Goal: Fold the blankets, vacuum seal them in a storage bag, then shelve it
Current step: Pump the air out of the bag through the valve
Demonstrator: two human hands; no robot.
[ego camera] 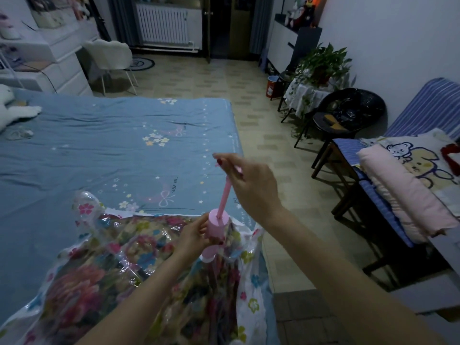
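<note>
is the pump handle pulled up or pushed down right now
Pulled up: the pink rod is extended out of the pump barrel, the right hand holding its top.

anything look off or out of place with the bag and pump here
Nothing looks damaged or spilled. The storage bag is puffy and crinkled, not flattened, so air remains inside. The left hand holds the pink pump upright on it while the right hand has the plunger handle pulled up.
</note>
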